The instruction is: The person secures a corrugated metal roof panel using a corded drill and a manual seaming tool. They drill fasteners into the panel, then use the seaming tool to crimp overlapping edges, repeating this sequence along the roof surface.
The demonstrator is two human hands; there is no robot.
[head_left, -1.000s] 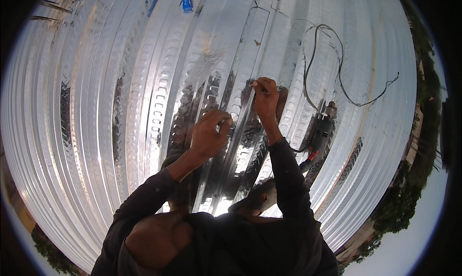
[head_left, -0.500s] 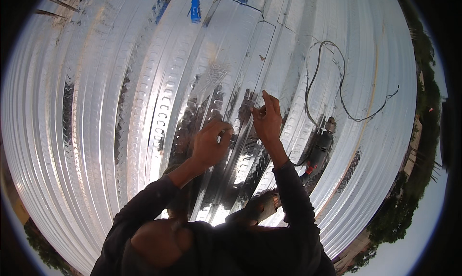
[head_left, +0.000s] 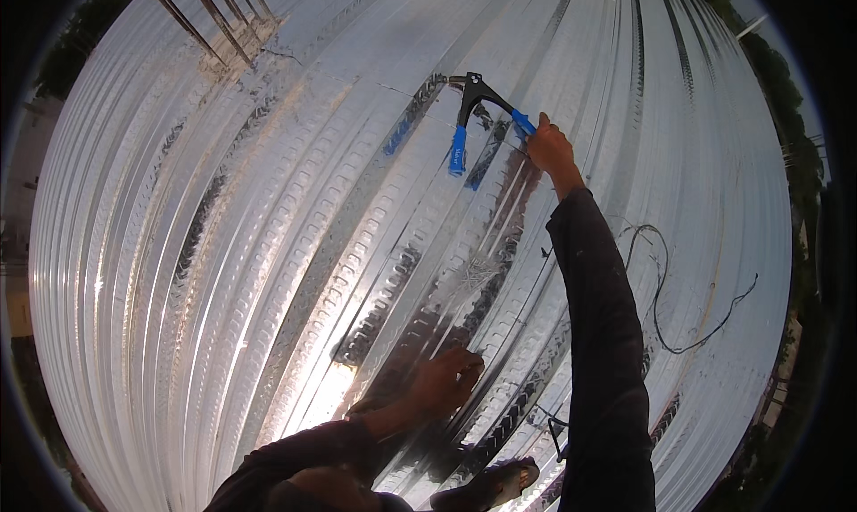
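With my right arm stretched far forward, my right hand point(head_left: 552, 158) is closed on one blue grip of a hand riveter point(head_left: 479, 95). The tool has a black head and two blue handles, spread wide apart, and rests on the ribbed silvery metal decking point(head_left: 375, 164). Low and close to me, my left hand point(head_left: 449, 380) is over a rib of the decking, its fingers curled together. Whatever they may pinch is too small to make out. Between the two hands lies a loose pile of thin silvery pins point(head_left: 473, 275).
A dark cable point(head_left: 661, 307) loops across the decking on the right. Rusty bars point(head_left: 214, 16) stick up at the far left. My foot point(head_left: 513, 481) stands on the decking near the lower edge. Trees point(head_left: 794, 101) line the decking's right side.
My right hand has reached far forward from beside the left and taken hold of the riveter's handle. The view has shifted forward, and the drill no longer shows. My left hand stays low.
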